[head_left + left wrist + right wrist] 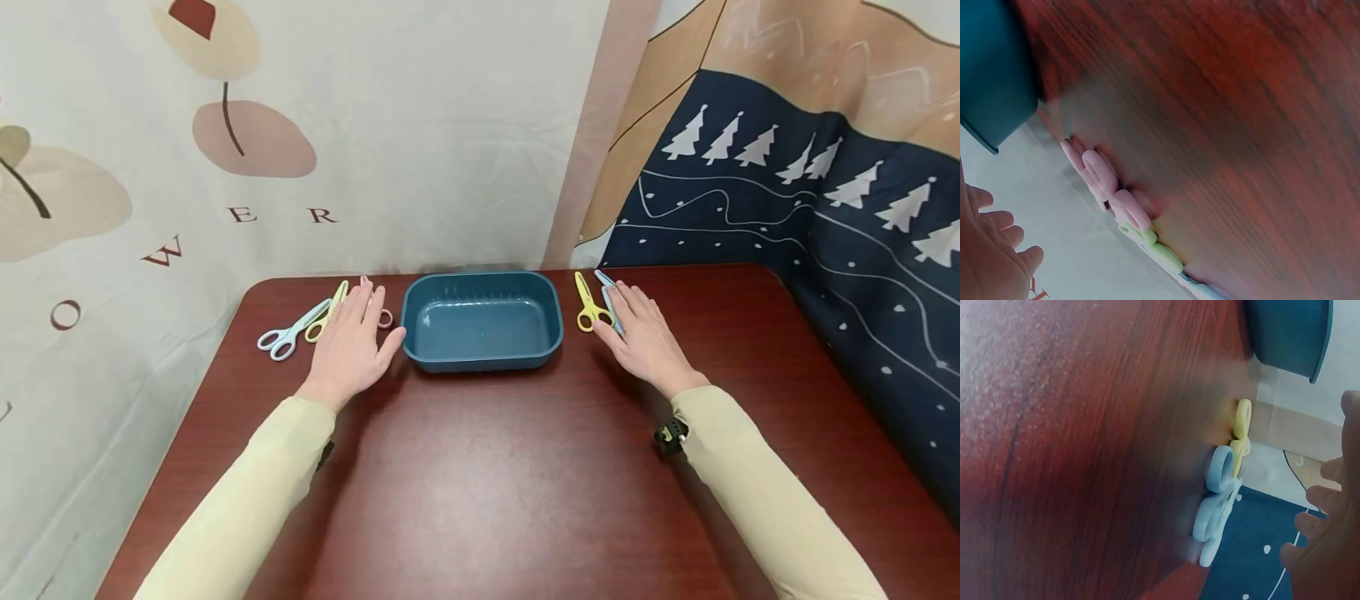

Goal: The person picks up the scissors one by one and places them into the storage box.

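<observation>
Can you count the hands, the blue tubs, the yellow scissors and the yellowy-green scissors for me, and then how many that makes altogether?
Hands: 2, a left hand and a right hand
Blue tub: 1
Yellow scissors: 1 pair
Yellow-green scissors: 1 pair, partly behind the left hand
Total: 5

An indoor corner, perhaps a home's: patterned cloth hangings back a reddish-brown wood-grain table.
</observation>
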`<move>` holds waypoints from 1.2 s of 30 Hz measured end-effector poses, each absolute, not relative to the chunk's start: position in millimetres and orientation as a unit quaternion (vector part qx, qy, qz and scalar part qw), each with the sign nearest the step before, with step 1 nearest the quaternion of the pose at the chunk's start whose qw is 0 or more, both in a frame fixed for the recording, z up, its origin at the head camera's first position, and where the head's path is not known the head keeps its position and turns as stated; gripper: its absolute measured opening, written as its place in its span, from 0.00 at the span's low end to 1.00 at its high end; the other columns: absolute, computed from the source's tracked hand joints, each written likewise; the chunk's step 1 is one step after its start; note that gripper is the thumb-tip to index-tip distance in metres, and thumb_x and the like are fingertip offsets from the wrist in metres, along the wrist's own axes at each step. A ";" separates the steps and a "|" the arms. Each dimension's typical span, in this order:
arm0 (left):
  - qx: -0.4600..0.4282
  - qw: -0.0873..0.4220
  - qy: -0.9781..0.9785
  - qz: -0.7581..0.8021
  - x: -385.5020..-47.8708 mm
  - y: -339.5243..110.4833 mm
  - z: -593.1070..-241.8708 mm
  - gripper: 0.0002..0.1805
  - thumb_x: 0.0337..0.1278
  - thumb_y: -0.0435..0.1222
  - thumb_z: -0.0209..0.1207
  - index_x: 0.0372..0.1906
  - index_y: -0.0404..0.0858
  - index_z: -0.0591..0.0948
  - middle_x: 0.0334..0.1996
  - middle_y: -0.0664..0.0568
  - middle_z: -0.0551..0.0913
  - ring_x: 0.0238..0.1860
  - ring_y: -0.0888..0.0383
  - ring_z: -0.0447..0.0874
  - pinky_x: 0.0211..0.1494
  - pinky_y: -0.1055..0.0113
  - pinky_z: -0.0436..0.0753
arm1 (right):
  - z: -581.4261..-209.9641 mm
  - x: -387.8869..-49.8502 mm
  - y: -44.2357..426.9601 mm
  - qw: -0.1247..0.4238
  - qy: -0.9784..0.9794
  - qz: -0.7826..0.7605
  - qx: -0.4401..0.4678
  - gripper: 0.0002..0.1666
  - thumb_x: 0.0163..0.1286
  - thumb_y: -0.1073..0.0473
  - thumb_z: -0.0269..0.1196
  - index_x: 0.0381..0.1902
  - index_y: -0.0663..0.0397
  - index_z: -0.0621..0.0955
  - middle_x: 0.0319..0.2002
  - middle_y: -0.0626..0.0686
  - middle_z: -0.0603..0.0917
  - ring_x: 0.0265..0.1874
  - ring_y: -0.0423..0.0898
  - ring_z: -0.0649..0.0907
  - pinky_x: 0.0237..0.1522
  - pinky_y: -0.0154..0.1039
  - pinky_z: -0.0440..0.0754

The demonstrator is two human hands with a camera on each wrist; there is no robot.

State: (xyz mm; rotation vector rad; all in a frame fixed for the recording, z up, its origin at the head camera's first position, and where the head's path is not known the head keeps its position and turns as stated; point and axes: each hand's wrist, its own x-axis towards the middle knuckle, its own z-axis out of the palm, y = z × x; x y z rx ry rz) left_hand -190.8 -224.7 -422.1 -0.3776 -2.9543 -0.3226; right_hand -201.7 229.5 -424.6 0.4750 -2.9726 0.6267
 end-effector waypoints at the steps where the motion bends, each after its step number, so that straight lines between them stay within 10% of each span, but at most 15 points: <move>1: -0.127 0.075 -0.983 -0.109 -190.1 -224.3 -422.2 0.44 0.76 0.54 0.49 0.81 0.29 0.54 0.81 0.33 0.51 0.82 0.38 0.45 0.82 0.44 0.48 | -424.8 -201.3 229.7 0.034 -0.966 0.207 0.153 0.43 0.80 0.43 0.54 0.81 0.64 0.58 0.80 0.67 0.55 0.80 0.67 0.52 0.78 0.66 0.50; 36: -0.101 0.033 -0.975 -0.197 -176.6 -200.6 -418.9 0.52 0.70 0.66 0.51 0.83 0.35 0.54 0.79 0.36 0.59 0.78 0.38 0.57 0.71 0.33 0.67 | -436.9 -184.9 246.0 0.023 -0.959 0.276 0.062 0.44 0.78 0.44 0.57 0.77 0.70 0.61 0.72 0.74 0.64 0.68 0.69 0.66 0.68 0.67 0.67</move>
